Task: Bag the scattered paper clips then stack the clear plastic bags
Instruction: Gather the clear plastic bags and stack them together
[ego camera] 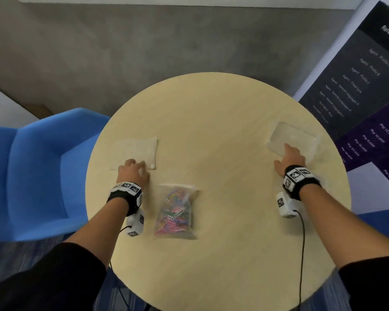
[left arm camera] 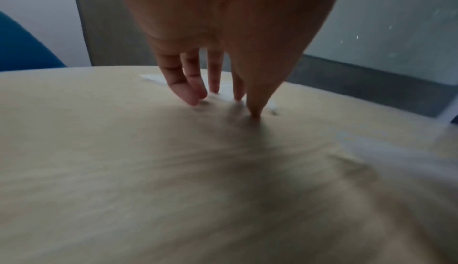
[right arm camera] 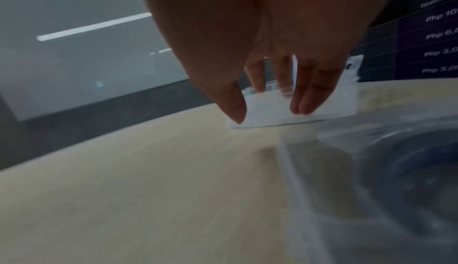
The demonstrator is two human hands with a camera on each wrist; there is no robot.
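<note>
A clear bag full of coloured paper clips [ego camera: 175,212] lies at the near middle of the round beige table [ego camera: 222,122]. An empty clear bag [ego camera: 136,149] lies flat to its left. My left hand [ego camera: 139,164] touches that bag's near edge. In the left wrist view my left hand [left arm camera: 223,101] has straight fingers on that bag [left arm camera: 271,104] and its thumb tip on the table. A second empty clear bag [ego camera: 294,138] sits at the far right. My right hand [ego camera: 288,150] pinches its near edge. In the right wrist view the second bag [right arm camera: 270,109], between thumb and fingers, is raised off the table.
A blue armchair [ego camera: 38,167] stands against the table's left side. A dark printed banner [ego camera: 368,97] stands to the right. More blurred clear plastic [right arm camera: 384,170] lies under my right wrist. Grey carpet lies beyond the table's far edge.
</note>
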